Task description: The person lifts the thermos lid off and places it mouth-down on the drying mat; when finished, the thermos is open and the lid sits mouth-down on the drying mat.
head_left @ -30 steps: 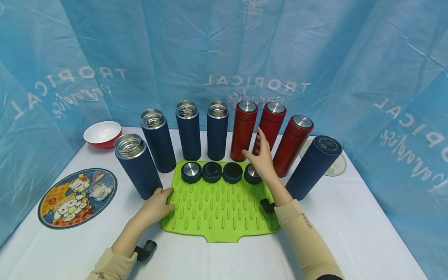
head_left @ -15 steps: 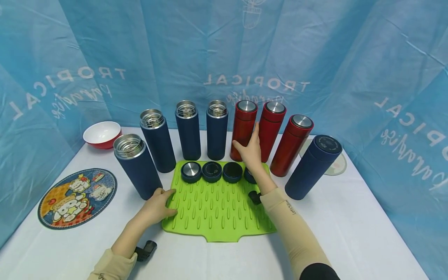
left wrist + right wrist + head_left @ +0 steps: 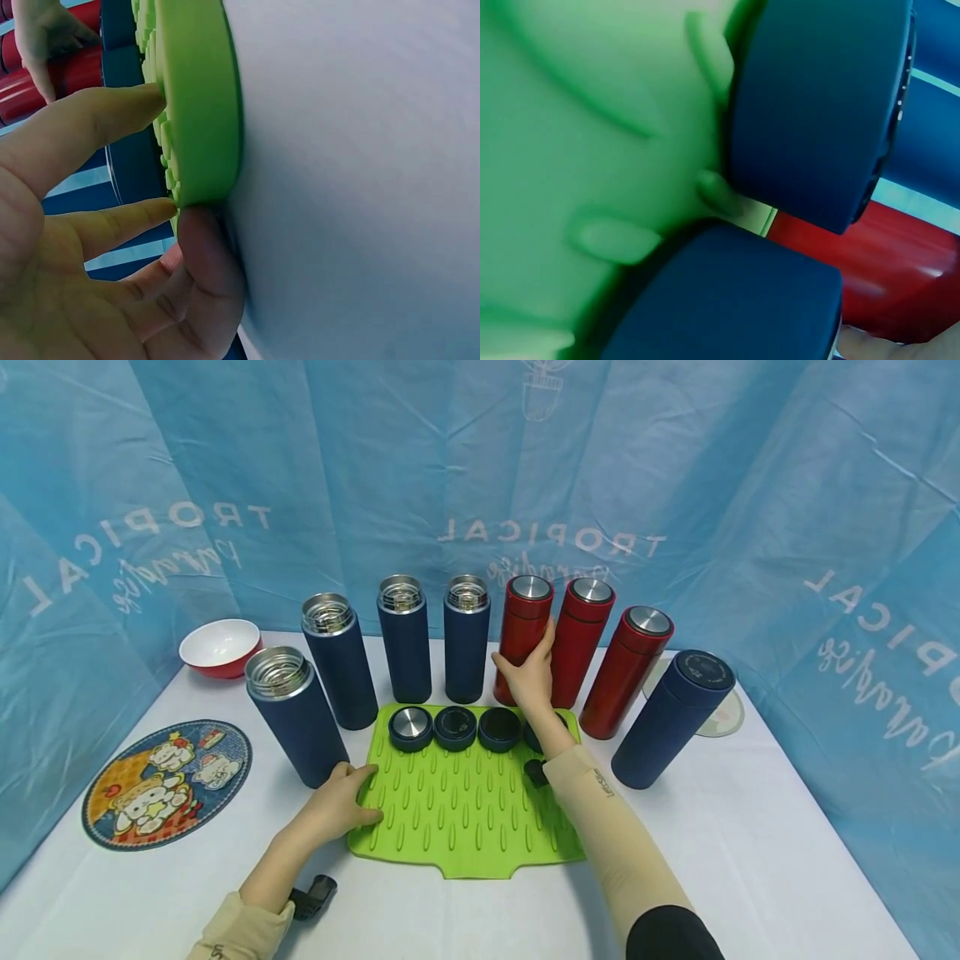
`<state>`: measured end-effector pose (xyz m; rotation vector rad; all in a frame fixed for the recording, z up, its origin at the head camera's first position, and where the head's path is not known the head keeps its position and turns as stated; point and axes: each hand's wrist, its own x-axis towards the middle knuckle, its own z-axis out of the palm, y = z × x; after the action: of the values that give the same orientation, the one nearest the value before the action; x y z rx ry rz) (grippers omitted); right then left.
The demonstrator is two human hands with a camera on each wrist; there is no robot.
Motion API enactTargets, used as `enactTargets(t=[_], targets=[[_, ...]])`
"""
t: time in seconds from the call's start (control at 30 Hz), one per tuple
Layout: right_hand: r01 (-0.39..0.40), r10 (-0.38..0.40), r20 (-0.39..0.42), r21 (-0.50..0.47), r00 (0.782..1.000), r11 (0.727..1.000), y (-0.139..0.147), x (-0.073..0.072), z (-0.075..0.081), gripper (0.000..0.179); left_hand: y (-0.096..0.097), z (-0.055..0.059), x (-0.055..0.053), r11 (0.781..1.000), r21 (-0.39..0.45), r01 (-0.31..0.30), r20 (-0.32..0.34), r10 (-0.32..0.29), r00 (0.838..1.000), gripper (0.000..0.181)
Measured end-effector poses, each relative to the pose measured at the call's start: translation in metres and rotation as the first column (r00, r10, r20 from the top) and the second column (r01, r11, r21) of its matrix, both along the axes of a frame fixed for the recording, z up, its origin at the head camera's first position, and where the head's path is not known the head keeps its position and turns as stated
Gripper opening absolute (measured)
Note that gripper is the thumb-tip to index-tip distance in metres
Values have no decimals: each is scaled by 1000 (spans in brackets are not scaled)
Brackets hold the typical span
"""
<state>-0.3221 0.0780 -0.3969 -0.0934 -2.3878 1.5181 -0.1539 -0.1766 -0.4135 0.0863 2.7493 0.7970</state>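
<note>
In the head view my left hand (image 3: 332, 806) rests at the left edge of the green ridged mat (image 3: 465, 827). Its thumb and index fingertips lie at the mat's rim (image 3: 206, 105) in the left wrist view. My right hand (image 3: 529, 681) reaches around the leftmost red thermos (image 3: 521, 635), thumb at its left side and fingers at its right; the thermos stands upright. Under that wrist sits a dark blue lid (image 3: 727, 300), partly hidden, in line with another lid (image 3: 817, 105) and several more on the mat. Lidless blue thermoses (image 3: 467, 643) stand behind and left.
Two more red thermoses (image 3: 577, 643) (image 3: 626, 672) and a lidded blue thermos (image 3: 672, 718) stand at right. A round mat (image 3: 723, 714) lies behind them. At left are a red-and-white bowl (image 3: 221, 647) and a cartoon placemat (image 3: 168, 785).
My right hand has moved left from the second red thermos to the leftmost one, its forearm now crossing over the right-hand lid. The left hand has barely moved.
</note>
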Motion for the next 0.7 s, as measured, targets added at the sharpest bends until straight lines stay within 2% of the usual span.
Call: enactTargets(t=[0.3,0.5,0.7], targets=[[67,-65,-42,43,997,997,-1,-3,-2,93,1,-3,-2,1000,3,-17,15,17,1000,75],[71,-68,-48,57,996,996,-1,-1,-1,92,2,-2,-3,1000,-3,-14,7,14,1000,75],[52,-46,-68,94,997,994,-2,7,0,91,0,-3,-1,1000,-3,-22,17,22,1000,75]])
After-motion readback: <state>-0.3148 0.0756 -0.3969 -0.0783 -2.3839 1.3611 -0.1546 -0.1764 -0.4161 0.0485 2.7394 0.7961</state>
